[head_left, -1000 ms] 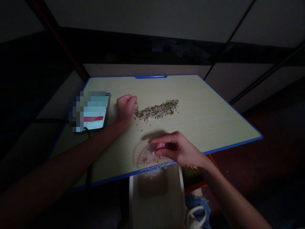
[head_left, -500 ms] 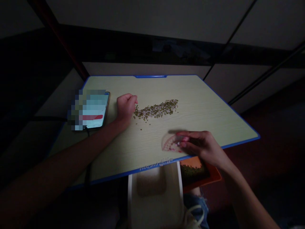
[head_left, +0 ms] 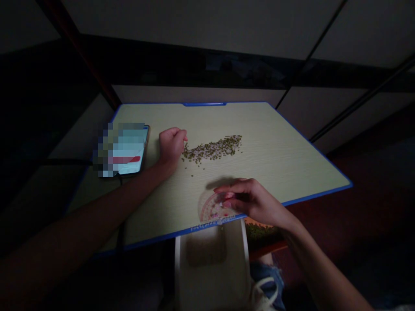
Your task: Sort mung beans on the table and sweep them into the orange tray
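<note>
My right hand (head_left: 251, 201) pinches a clear protractor (head_left: 210, 209) with pink markings, low over the table's front edge. Pale grains (head_left: 212, 223) lie along that blue edge beside it. My left hand (head_left: 172, 144) rests on the table in a fist; the inside of its fingers is hidden. Just right of the fist spreads a long pile of mixed green and whitish grains (head_left: 214, 149), with a few loose ones in front. Under the front edge stands a pale bin (head_left: 212, 280). To its right is an orange tray (head_left: 269, 250) with green grains (head_left: 262, 231), partly covered by my right forearm.
The light table (head_left: 269, 142) has a blue rim. On its left side lies a lit phone (head_left: 129, 151), partly blurred out, with a dark cable (head_left: 120, 211) running toward the front. Light panels (head_left: 201, 93) stand behind the table. The surroundings are dark.
My right hand has moved left and slightly nearer with the protractor, which is now against the front edge by the pale grains. My left hand has stayed in place.
</note>
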{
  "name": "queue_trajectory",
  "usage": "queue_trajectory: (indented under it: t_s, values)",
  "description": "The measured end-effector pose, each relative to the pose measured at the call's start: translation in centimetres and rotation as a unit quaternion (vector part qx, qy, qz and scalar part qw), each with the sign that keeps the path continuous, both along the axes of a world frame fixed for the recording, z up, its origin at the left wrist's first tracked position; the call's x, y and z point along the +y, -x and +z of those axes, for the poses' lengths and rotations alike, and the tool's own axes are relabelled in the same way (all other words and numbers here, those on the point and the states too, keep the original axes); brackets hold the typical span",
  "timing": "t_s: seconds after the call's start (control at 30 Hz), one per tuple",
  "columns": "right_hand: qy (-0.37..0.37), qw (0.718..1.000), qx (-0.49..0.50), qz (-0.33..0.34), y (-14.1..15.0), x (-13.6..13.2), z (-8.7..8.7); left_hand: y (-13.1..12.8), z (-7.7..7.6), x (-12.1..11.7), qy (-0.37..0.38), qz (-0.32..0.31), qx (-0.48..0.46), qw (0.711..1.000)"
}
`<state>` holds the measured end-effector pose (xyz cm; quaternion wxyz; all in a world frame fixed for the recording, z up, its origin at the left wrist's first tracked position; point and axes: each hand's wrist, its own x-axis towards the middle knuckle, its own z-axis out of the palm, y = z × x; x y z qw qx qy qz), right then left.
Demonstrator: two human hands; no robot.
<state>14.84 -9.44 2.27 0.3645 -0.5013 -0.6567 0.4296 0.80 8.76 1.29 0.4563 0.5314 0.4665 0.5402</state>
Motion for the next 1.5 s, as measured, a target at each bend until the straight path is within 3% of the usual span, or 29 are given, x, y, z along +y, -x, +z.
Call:
queue_trajectory:
  t_s: [0.27,0.4,0.5,0.83,1.33,1.4,1.5]
  values:
    - [-0.002,1.0,-0.003,0.019,0.2,-0.3,0.0,0.0,0.0,-0.1,-0.004,0.0,0.007,1.0]
    - [0.015,0.998,0.025,-0.056,-0.4,-0.2,-0.4,0.0,0.1,-0.2,-0.003,0.001,0.013,1.0]
    - [0.013,0.996,-0.016,-0.085,-0.3,0.3,-0.4,0.0,0.0,-0.2,-0.003,-0.001,0.014,1.0]
    - [-0.039,0.998,-0.032,0.041,2.8,1.6,0.2,0.0,-0.1,-0.1,-0.003,-0.002,0.013,1.0]
    - [-0.056,0.991,-0.036,0.116,2.4,1.2,0.2,0.1,-0.2,0.0,-0.003,-0.002,0.004,1.0]
    - [-0.035,0.993,-0.018,0.108,2.1,0.9,0.2,0.1,-0.1,-0.1,-0.003,-0.004,0.005,1.0]
    - [0.005,0.999,0.014,0.04,1.4,0.2,0.0,0.2,-0.1,-0.2,-0.006,-0.004,0.002,1.0]
